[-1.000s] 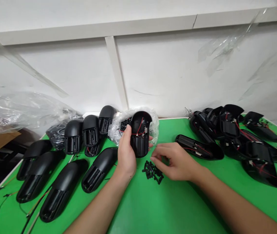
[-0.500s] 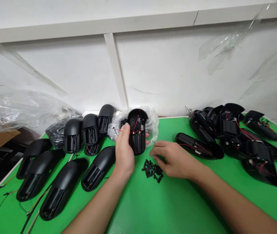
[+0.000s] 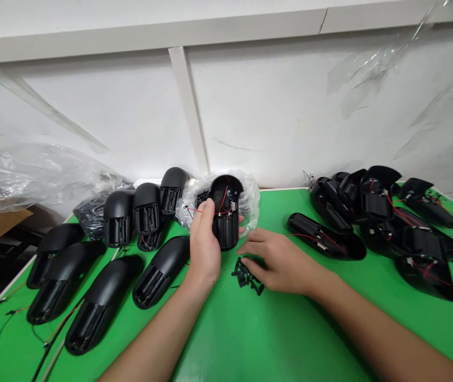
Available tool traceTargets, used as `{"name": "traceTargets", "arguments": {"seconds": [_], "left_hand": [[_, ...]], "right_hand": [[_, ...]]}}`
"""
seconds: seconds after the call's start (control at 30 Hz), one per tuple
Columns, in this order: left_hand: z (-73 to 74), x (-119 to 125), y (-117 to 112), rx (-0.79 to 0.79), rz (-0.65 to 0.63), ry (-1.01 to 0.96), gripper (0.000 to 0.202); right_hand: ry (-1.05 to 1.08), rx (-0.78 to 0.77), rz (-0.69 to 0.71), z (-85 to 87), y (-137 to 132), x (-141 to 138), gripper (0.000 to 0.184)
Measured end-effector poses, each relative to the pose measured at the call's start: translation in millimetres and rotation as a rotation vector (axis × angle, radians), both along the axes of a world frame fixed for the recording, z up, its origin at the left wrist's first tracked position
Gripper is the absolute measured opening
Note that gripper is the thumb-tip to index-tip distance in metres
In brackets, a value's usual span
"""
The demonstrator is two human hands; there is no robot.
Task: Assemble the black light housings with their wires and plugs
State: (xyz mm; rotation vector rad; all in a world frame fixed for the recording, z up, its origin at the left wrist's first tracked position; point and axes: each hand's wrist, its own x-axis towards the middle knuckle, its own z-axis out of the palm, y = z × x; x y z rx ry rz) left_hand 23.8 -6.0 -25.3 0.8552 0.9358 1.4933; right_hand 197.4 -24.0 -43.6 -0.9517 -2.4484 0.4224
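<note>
My left hand (image 3: 205,246) is closed around a black plastic housing (image 3: 226,233), holding it upright with its hollow inner side toward me. A thin red wire and a small connector show inside the rounded top, and a loose wire end sticks out left past my thumb. My right hand (image 3: 276,260) is low over a small pile of short black plastic pieces (image 3: 245,277). Its fingers are bent, with the thumb a little apart from them at the pile's upper edge. No piece can be made out between the fingertips.
Several black housings (image 3: 102,305) with slotted compartments lie on the left of the green table (image 3: 226,339). More open shells with red wires (image 3: 421,244) are heaped on the right, one shell (image 3: 325,239) nearer my right hand. Clear plastic bags (image 3: 250,199) lie behind, against the white wall (image 3: 270,116).
My right hand has shifted slightly left, its fingers now covering the upper right of the pile. My left hand keeps the housing in nearly the same place.
</note>
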Motion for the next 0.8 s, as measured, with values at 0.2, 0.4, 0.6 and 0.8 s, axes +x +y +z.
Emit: {"name": "traceTargets", "arguments": {"seconds": [0.2, 0.4, 0.6, 0.8], "left_hand": [[0.0, 0, 0, 0.011, 0.043, 0.002, 0.057], [0.7, 0, 0, 0.013, 0.038, -0.006, 0.056], [0.5, 1, 0, -0.002, 0.027, -0.019, 0.058], [3.5, 0, 0, -0.007, 0.026, -0.024, 0.055]], "right_hand": [[0.035, 0.018, 0.005, -5.4, -4, -9, 0.021], [0.058, -0.011, 0.012, -10.2, -4, -12, 0.018], [0.101, -0.026, 0.007, -14.0, -1, -14, 0.02], [0.317, -0.117, -0.137, -6.9, 0, -14, 0.012]]}}
